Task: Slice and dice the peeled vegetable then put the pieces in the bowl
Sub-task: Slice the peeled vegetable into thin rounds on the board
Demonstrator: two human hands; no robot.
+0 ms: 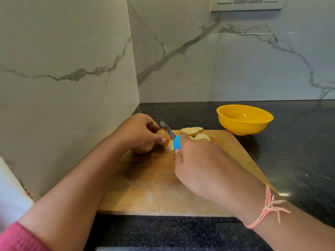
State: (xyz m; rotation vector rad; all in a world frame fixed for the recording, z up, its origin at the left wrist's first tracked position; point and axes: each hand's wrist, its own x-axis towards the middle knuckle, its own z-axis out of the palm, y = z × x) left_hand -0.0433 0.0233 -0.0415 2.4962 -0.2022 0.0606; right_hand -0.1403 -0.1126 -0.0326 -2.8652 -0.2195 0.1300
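A brown-skinned potato (pixel 143 148) lies at the far left of the wooden cutting board (pixel 154 187). My left hand (pixel 139 131) grips it from above, thumb on its cut end. My right hand (pixel 201 165) holds a knife by its blue handle (pixel 177 142); the blade (pixel 167 130) is set into the potato's end beside my left thumb. Several pale round slices (pixel 193 132) lie on the board just beyond my right hand. A yellow bowl (pixel 244 119) stands on the counter past the board's far right corner, with nothing visible inside it.
The board lies on a black speckled counter (pixel 290 142) in a corner of marble-patterned walls, the left wall (pixel 63 78) close to my left arm. A switch plate (pixel 248 3) is high on the back wall.
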